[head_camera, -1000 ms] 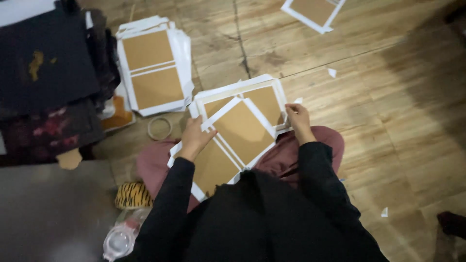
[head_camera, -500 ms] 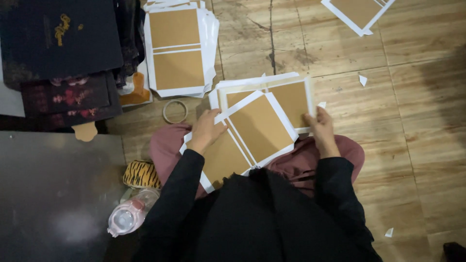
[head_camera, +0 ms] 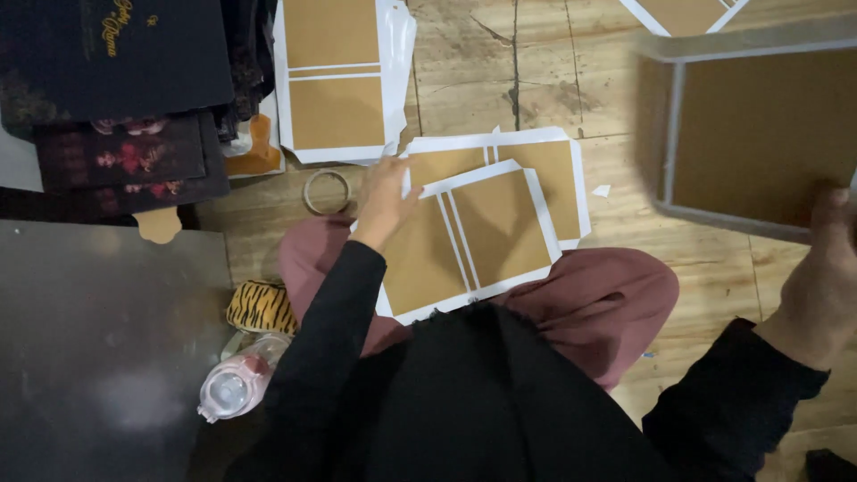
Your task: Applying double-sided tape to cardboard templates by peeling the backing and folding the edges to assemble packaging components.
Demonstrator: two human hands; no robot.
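I sit on a wooden floor in black sleeves and a pink garment. My left hand (head_camera: 386, 198) rests on the left edge of a folded cover of brown board with white borders (head_camera: 473, 239) lying across my lap. Under it lies another such cover (head_camera: 544, 170). My right hand (head_camera: 823, 278) is raised at the right and grips the lower corner of a single brown board with a white border (head_camera: 759, 134), held up close to the camera and blurred.
A pile of finished brown and white covers (head_camera: 337, 80) lies ahead on the left. A tape roll (head_camera: 327, 191) sits by my left hand. Dark printed sheets (head_camera: 116, 80) are stacked far left, above a grey surface (head_camera: 98, 357). A plastic bottle (head_camera: 234, 386) and a tiger-striped item (head_camera: 261, 307) lie beside my leg.
My right hand has lifted one board off the lap stack and swung it up to the right. My left hand stayed on the stack. The view has shifted left.
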